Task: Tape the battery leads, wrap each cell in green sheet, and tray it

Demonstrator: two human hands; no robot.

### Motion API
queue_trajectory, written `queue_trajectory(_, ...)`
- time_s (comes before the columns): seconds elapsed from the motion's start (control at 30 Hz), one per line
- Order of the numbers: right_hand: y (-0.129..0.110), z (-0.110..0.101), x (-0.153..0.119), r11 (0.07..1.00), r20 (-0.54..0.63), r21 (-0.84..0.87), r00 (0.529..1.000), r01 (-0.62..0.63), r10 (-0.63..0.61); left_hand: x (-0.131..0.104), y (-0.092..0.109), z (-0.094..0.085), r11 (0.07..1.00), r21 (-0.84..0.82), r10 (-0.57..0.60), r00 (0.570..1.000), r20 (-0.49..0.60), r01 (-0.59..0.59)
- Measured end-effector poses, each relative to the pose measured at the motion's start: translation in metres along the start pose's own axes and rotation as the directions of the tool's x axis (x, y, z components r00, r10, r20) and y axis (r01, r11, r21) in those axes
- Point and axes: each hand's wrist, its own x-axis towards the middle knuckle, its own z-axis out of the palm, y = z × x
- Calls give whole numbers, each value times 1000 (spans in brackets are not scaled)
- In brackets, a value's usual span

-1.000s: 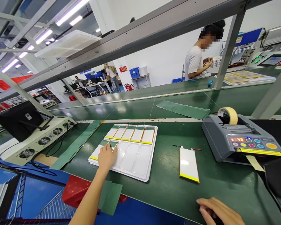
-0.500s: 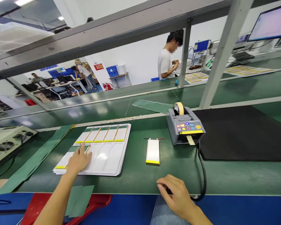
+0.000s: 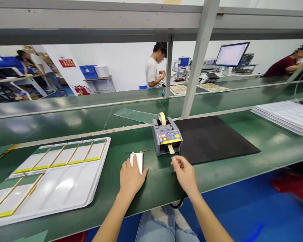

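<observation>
A white pouch battery cell [image 3: 140,162] lies on the green bench, its thin black and red leads pointing away from me. My left hand [image 3: 131,176] is over the cell, fingers along its left side and top, thumb at its right edge; its lower part is hidden. My right hand [image 3: 184,173] hovers with curled fingers just in front of the grey tape dispenser [image 3: 166,137]. A short tape end [image 3: 171,149] sticks out of the dispenser's slot, slightly apart from my fingertips. At left, a white tray [image 3: 65,191] holds several similar cells with yellow edges.
Right of the dispenser lies a black mat [image 3: 214,139]. Stacked white trays [image 3: 288,116] stand farther right. A metal frame post [image 3: 198,60] rises behind the dispenser. A green sheet [image 3: 136,116] lies at the back. Other people work beyond the bench.
My left hand has gone from the tray onto the battery cell. My right hand has risen from the bench edge to the tape outlet. The view has turned right.
</observation>
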Motion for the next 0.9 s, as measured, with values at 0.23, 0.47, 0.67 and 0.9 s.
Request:
queue_trajectory(0.23, -21, 2, 26, 982, -128, -136, 981, 127, -145, 16, -25, -17, 913, -386, -101, 989, 108, 135)
queue_trajectory(0.47, -29, -3, -14, 951, -84, 90, 954, 295, -288, -40, -59, -50, 39, -845, 61, 842, 535, 534)
queue_trajectory(0.67, 3, -3, 11, 970, -237, 242, 971, 21, 38, -87, -47, -49, -558, -555, 167, 738, 653, 617)
queue_trajectory(0.9, -8, 17, 29, 948, -226, 302, 959, -98, 172, -107, -11, -55, -72, -750, -272, 710, 649, 658)
